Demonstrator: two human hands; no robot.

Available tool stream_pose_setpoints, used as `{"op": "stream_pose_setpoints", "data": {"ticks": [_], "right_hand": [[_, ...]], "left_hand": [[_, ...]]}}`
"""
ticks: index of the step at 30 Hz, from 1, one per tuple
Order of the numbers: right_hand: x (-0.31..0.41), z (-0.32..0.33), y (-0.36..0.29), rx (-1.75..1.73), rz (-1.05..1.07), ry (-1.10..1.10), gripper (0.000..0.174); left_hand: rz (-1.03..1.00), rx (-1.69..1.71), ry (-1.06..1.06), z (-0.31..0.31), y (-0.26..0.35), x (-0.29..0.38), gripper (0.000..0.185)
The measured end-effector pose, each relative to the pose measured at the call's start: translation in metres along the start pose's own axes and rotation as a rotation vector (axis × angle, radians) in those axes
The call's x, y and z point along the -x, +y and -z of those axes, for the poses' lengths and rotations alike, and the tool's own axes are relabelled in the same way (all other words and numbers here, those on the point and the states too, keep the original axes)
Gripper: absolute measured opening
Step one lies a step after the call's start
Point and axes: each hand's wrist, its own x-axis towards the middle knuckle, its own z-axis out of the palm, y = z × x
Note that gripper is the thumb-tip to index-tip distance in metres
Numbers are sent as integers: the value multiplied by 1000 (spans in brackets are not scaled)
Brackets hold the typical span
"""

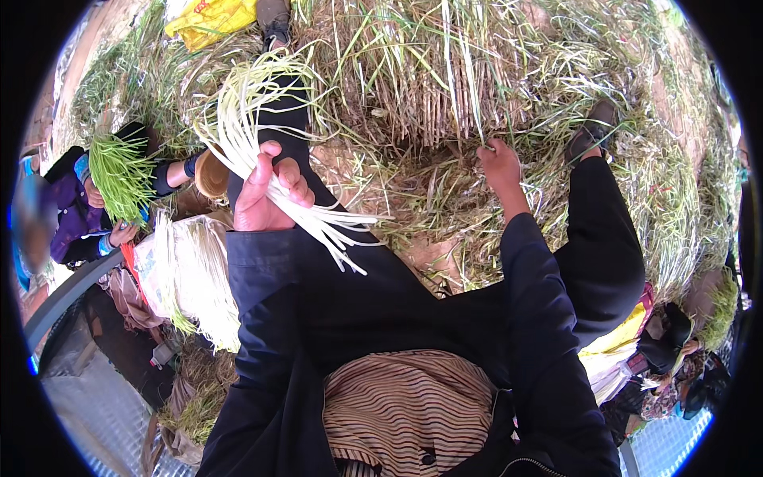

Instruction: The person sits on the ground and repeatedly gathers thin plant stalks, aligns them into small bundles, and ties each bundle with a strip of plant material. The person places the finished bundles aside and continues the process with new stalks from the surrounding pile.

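My left hand (268, 191) is raised above my left thigh, its fingers curled around a loose bunch of long pale stalks (235, 122), perhaps garlic shoots. Their thin yellowish tips droop away from me, while the white ends fan out to the right below the palm. Out in front, my right hand (501, 170) pinches the near end of one thin green-white stalk (475, 113). That stalk runs back over a heap of leafy plants (435, 107), whose brownish stems lie side by side with their ends towards me.
At left, another person's hand (122, 232) holds a green bunch (122, 179). White stalks (194, 274) lie on a pale sheet beside my left leg. Shed leaves (644, 179) litter the ground. A yellow bag (211, 21) lies near my left shoe (274, 21); my right shoe (590, 131) rests among leaves.
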Motion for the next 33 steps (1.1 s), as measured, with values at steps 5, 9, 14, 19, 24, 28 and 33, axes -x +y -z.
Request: {"op": "stream_pose_setpoints", "data": {"ticks": [5,9,14,19,24,28,33], "right_hand": [[8,-9,-10,-301,15,-190,31],[51,12,-75,-870,-233,-304,13],[126,37,-144,-944,-132,-449,19],[183,48,-172,-987,-16,-584,15],[199,39,-180,-823,70,-594,15],[204,31,-185,-798,124,-557,14],[208,34,-190,-741,172,-560,16]], "left_hand": [[91,38,-49,1,1,-8,29],[128,6,-2,0,-9,-15,30],[266,-208,324,-7,-36,-29,30],[333,-399,369,-17,-49,-31,34],[377,-486,375,-21,-53,-29,34],[329,-540,335,-19,-55,-28,29],[274,-640,337,-5,-67,-30,20]]}}
